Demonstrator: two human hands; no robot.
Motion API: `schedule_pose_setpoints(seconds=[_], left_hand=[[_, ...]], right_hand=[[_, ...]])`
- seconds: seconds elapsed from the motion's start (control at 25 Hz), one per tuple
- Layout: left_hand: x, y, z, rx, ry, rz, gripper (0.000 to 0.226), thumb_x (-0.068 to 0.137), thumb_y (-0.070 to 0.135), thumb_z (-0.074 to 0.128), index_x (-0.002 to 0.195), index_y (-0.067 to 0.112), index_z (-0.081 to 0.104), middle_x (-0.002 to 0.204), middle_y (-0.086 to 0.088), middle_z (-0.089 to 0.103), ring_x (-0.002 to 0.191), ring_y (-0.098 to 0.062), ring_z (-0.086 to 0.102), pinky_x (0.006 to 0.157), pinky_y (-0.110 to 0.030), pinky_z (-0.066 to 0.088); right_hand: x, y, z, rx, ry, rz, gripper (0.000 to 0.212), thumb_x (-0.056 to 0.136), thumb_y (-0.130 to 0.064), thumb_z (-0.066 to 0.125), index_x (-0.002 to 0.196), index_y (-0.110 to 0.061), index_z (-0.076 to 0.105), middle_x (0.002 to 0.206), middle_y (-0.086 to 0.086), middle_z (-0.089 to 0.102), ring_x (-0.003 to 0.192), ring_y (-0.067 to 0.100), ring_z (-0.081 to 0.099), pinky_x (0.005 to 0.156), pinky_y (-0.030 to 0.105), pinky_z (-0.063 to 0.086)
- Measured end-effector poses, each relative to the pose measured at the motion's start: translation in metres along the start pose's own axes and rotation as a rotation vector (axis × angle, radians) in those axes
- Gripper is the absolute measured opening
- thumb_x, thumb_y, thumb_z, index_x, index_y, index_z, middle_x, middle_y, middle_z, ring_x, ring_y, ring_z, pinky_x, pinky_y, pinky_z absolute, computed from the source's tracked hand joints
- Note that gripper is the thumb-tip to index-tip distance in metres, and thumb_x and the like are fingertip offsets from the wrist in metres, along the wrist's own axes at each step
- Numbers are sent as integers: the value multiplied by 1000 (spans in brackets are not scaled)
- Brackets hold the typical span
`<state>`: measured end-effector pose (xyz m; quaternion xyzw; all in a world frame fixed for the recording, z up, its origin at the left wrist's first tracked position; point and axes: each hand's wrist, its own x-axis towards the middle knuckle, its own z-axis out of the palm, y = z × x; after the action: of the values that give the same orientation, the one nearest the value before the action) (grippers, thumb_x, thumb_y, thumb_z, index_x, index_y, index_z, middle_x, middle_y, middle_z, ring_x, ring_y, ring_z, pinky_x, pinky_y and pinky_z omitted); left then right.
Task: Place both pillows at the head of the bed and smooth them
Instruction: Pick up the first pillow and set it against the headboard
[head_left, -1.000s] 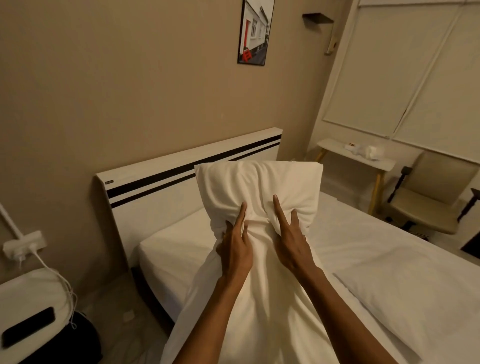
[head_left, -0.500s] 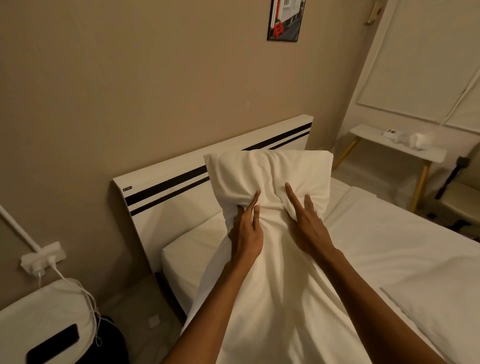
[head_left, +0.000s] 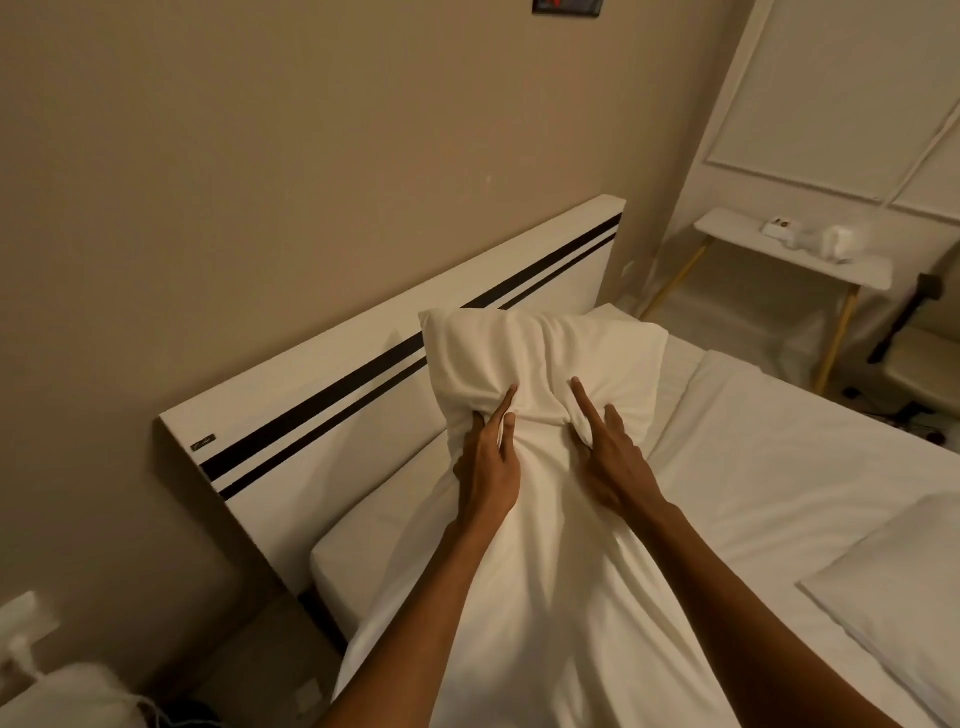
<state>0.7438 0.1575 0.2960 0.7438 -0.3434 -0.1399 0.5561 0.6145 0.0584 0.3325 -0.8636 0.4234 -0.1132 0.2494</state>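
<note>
I hold a white pillow (head_left: 545, 358) upright in front of me, above the near side of the bed (head_left: 779, 467) and close to the white headboard (head_left: 363, 374) with two black stripes. My left hand (head_left: 491, 467) and my right hand (head_left: 608, 462) both pinch bunched pillowcase fabric just below the filling, index fingers stretched up. The loose pillowcase hangs down between my forearms. A second white pillow (head_left: 893, 597) lies flat on the bed at the lower right, partly cut off by the frame edge.
A beige wall stands behind the headboard. A small white side table (head_left: 795, 249) with yellow legs carries small items beyond the bed's far side, with a chair (head_left: 919, 364) beside it. A white nightstand (head_left: 62, 696) with a cable sits at lower left.
The pillow has come lower in view and nearer the headboard, both hands keeping their grip. My view has tilted down and turned left, so the picture on the wall has slid almost out of frame.
</note>
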Motion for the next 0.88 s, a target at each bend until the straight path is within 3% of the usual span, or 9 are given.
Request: schedule_pose_setpoints(seconds=[0.12, 0.28, 0.44, 0.6, 0.76, 0.88], left_hand=[[41, -24, 0, -9, -58, -33, 39, 106, 33, 36, 143, 39, 47, 140, -3, 56, 128, -24, 52, 105, -46, 45], [98, -58, -3, -25, -138, -1, 40, 106, 33, 36, 143, 42, 45, 140, -1, 55, 126, -18, 52, 100, -34, 43], [143, -98, 4, 30, -214, 51, 41, 105, 36, 35, 143, 53, 40, 139, -1, 53, 125, -19, 52, 99, -43, 50], [183, -133, 20, 103, -278, 119, 44, 102, 45, 28, 145, 52, 36, 138, -2, 51, 127, -22, 52, 95, -51, 53], [222, -167, 45, 141, -347, 129, 46, 98, 56, 21, 142, 59, 35, 147, -2, 46, 135, -25, 46, 101, -55, 48], [251, -211, 69, 120, -366, 140, 41, 98, 52, 26, 135, 63, 40, 147, -2, 48, 137, -21, 45, 109, -43, 45]], right_hand=[[36, -9, 18, -4, 4, 66, 56, 104, -53, 27, 148, -65, -5, 166, 21, 8, 144, 47, 32, 114, 58, 32], [90, -14, 51, 12, 10, 125, 56, 102, -56, 27, 145, -69, -8, 166, 20, 11, 144, 50, 29, 114, 62, 31], [127, -6, 84, 19, 22, 184, 57, 103, -54, 27, 143, -70, -10, 158, 23, 24, 136, 53, 38, 107, 63, 37], [160, 6, 110, 75, -2, 245, 57, 107, -41, 27, 150, -61, -5, 163, 24, 15, 146, 44, 29, 115, 54, 27], [193, 25, 141, 156, 1, 309, 56, 107, -44, 27, 152, -59, -3, 165, 22, 13, 148, 42, 26, 114, 51, 27], [231, 51, 180, 206, 24, 340, 56, 106, -46, 26, 153, -56, -4, 165, 23, 10, 151, 40, 19, 119, 51, 20]])
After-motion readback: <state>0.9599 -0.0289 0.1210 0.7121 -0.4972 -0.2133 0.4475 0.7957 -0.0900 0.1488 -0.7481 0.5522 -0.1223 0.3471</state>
